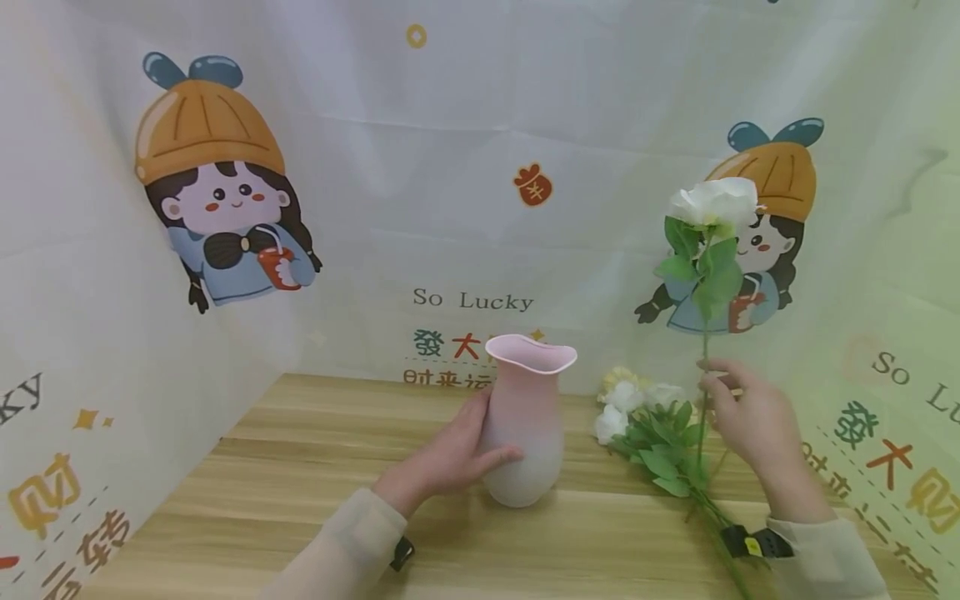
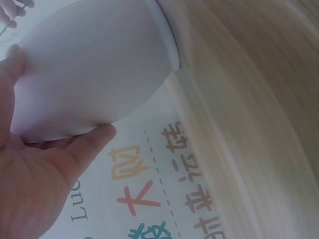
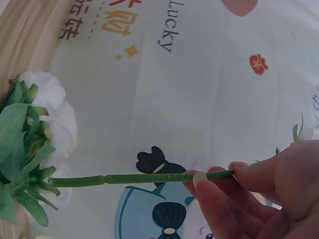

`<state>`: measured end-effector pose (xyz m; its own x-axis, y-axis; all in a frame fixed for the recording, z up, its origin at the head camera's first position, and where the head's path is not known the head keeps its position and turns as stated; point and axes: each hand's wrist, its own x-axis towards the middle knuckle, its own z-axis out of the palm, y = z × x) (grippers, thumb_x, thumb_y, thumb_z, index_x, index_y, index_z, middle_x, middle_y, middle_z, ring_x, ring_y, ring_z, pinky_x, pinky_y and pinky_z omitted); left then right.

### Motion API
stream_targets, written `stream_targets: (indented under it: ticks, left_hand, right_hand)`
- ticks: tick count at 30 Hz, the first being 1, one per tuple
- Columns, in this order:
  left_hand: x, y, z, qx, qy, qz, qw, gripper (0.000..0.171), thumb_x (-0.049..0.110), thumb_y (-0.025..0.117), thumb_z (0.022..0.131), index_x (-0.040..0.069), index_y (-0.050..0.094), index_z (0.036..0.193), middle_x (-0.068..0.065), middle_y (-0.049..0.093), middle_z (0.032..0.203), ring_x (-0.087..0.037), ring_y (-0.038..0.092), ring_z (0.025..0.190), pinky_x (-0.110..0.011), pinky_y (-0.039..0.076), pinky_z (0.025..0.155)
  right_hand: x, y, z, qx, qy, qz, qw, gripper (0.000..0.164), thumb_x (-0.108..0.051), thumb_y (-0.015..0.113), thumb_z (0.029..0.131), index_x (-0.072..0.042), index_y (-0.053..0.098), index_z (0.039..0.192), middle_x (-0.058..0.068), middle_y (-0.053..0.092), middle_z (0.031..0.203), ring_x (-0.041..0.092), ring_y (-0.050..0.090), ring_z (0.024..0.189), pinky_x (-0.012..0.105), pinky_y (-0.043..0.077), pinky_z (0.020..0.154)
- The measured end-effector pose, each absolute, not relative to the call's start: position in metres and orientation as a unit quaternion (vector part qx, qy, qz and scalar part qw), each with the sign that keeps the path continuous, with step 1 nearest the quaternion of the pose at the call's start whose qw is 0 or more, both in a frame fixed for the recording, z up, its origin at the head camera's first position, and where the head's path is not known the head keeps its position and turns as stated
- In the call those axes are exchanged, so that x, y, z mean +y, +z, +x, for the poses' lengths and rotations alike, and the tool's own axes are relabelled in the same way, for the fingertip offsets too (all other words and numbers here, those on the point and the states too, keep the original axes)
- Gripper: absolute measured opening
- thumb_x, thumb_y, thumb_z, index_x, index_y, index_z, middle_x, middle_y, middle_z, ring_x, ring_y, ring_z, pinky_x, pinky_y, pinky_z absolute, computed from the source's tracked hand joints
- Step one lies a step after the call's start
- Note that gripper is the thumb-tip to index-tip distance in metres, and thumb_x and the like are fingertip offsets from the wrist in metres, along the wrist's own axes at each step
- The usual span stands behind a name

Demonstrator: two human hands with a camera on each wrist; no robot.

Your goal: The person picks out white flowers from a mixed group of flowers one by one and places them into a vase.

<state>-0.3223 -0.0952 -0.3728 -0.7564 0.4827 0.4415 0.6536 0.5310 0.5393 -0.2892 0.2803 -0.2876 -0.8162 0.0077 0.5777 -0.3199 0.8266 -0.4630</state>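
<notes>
Evidently, left grip clasps the smooth, wavy-rimmed pink-to-white vase from its left, thumb across the front, likely steadying it upright. Right of the vase, right grip pinches the slim green stem of a full white flower; bloom above vase's rim, presumably raised off the white-and-yellow leafy bunch lying right of the vase. Under vase: pale wood-grain counter. Behind vase: pale creased cloth, printed cartoon figures, lettering.
</notes>
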Motion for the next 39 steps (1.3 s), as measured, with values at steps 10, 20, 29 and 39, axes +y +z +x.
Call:
stream_targets:
  ticks: [10,20,29,39]
  left_hand:
    - [-0.095,-0.374,-0.323,-0.869,-0.352,-0.326,0.124,0.098,0.048,0.072,0.089,0.003,0.014,0.154,-0.016,0.035,0.143,-0.022,0.042,0.124,-0.044,0.039,0.106]
    - [-0.094,-0.373,-0.323,-0.862,-0.354,-0.339,0.131,0.098,0.047,0.072,0.090,0.001,0.013,0.154,-0.018,0.033,0.144,-0.023,0.041,0.125,-0.046,0.039,0.107]
    - [-0.095,-0.374,-0.324,-0.863,-0.355,-0.337,0.125,0.099,0.049,0.070,0.090,0.001,0.012,0.154,-0.018,0.033,0.144,-0.023,0.040,0.125,-0.046,0.039,0.107]
    - [-0.096,-0.375,-0.324,-0.865,-0.355,-0.333,0.124,0.101,0.052,0.070,0.090,0.003,0.010,0.155,-0.016,0.032,0.146,-0.021,0.039,0.126,-0.044,0.037,0.108]
  right_hand:
    - [0.261,-0.274,-0.285,-0.886,0.333,0.094,0.308,0.033,-0.023,0.050,0.106,-0.010,0.060,0.133,0.022,0.067,0.107,0.028,0.068,0.079,0.026,0.054,0.044]
    - [0.231,-0.263,-0.289,-0.866,0.361,0.108,0.330,0.031,-0.025,0.053,0.104,-0.012,0.064,0.130,0.015,0.070,0.104,0.019,0.069,0.078,0.021,0.057,0.051]
    - [0.204,-0.256,-0.287,-0.838,0.406,0.131,0.341,0.027,-0.019,0.055,0.104,-0.009,0.066,0.126,0.016,0.070,0.102,0.020,0.069,0.079,0.017,0.057,0.050]
    - [0.181,-0.248,-0.284,-0.810,0.421,0.159,0.375,0.025,-0.019,0.056,0.104,-0.013,0.067,0.126,0.009,0.071,0.098,0.015,0.069,0.079,0.014,0.056,0.052]
